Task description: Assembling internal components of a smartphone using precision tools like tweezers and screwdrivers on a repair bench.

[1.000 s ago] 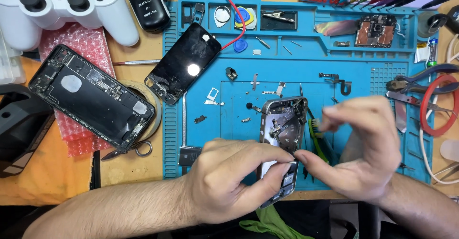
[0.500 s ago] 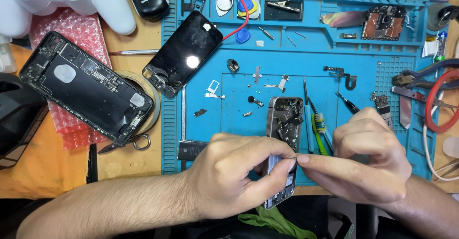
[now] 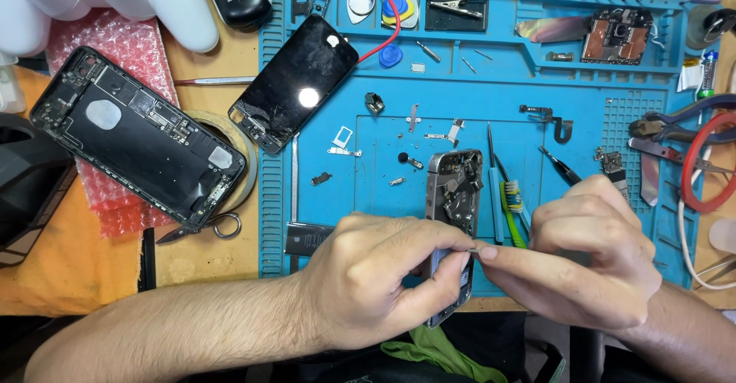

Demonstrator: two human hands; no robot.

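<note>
Left hand (image 3: 383, 276) is clamped around the lower half of an opened phone chassis (image 3: 454, 187), thumb and fingers pinching its edges. The chassis sits on the blue repair mat (image 3: 345, 222) near the front edge, its top end with exposed internals pointing away from the person.

Right hand (image 3: 590, 256) is closed in a pinch, index tip pressed against the chassis's right edge, meeting the left thumb. It looks like a thin metal sliver is between the fingertips there; too small to tell what it is.

Change vs half a second ago: right hand has dropped from beside the upper chassis to that mid-edge contact point. Left grip and chassis position are unchanged. Reads as work now focused on that side edge.

Nearby: green-handled brush (image 3: 512, 203) and tweezers (image 3: 560, 167) just right of the chassis, loose screws and brackets above it, detached black screen (image 3: 295, 84) and a second open phone housing (image 3: 134, 134) off to the left.
</note>
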